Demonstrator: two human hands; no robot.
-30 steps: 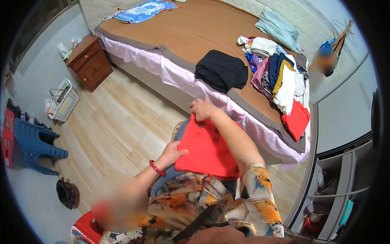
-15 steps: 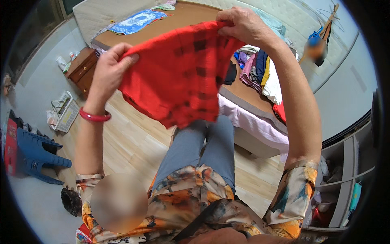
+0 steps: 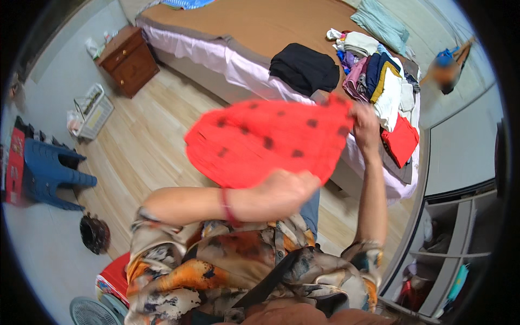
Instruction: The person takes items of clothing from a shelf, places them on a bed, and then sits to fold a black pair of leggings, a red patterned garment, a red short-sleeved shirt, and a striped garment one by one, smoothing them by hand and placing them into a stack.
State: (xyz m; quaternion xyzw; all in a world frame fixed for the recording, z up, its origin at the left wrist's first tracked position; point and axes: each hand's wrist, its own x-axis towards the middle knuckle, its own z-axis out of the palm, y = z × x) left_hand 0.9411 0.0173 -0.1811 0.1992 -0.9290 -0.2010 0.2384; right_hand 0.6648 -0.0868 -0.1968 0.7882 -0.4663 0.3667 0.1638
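Observation:
A red garment with black checks (image 3: 260, 138), blurred by motion, hangs stretched in front of me over the floor beside the bed. My right hand (image 3: 366, 129) is closed on its right end, near the bed's edge. My left hand (image 3: 290, 190), below a red bangle, has its fingers closed at the garment's lower right edge; blur hides the exact grip. Beyond the garment, a folded black garment (image 3: 304, 67) lies on the bed. To its right are stacked folded clothes (image 3: 374, 73) and a folded red garment (image 3: 402, 140).
The bed (image 3: 244, 21) has a brown mat and a pink sheet along its side. A wooden nightstand (image 3: 129, 62), a white basket (image 3: 95, 115) and a blue stool (image 3: 51, 168) stand at left. Open shelving (image 3: 460, 227) is at lower right; a fan (image 3: 95, 311) is at lower left.
The red checked garment has come down and turned sideways. My left hand has crossed from its upper left corner to its lower right; my right hand has dropped. The view has shifted, showing more of the clothes.

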